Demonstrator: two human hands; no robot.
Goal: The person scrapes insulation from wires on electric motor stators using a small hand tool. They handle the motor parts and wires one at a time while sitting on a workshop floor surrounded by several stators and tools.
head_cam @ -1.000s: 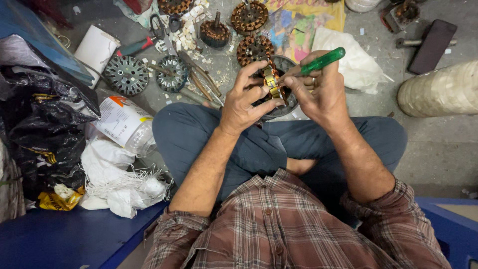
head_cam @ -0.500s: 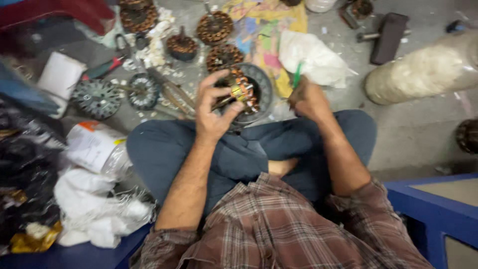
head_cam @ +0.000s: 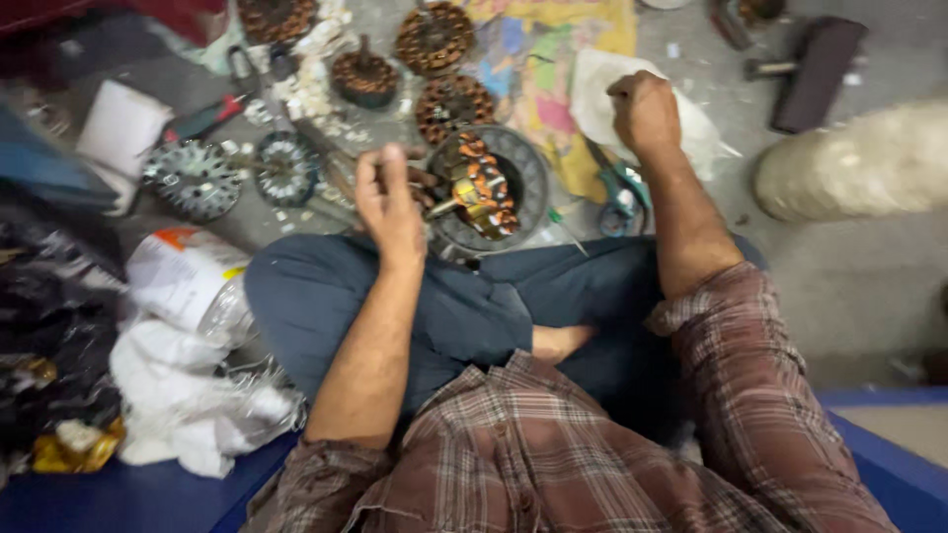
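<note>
I sit cross-legged on the floor. My left hand (head_cam: 390,202) grips a copper-wound motor stator (head_cam: 482,188) that rests in a round grey housing (head_cam: 528,173) by my knee. My right hand (head_cam: 644,109) is stretched forward, its fingers curled over a white sheet (head_cam: 602,84) on the floor; what lies under the fingers is hidden. A thin green-handled tool (head_cam: 561,219) lies on the floor beside the housing. Teal-handled pliers (head_cam: 619,192) lie just under my right forearm.
More wound stators (head_cam: 434,35) (head_cam: 363,77) and two finned metal discs (head_cam: 193,178) (head_cam: 284,168) lie ahead on the left. A white plastic jar (head_cam: 183,276) and crumpled white bags (head_cam: 183,395) sit at my left knee. A pale sack (head_cam: 859,163) is at the right.
My right hand has left the stator and reached forward to the white sheet, and the green tool is no longer in it. The left hand keeps hold of the stator.
</note>
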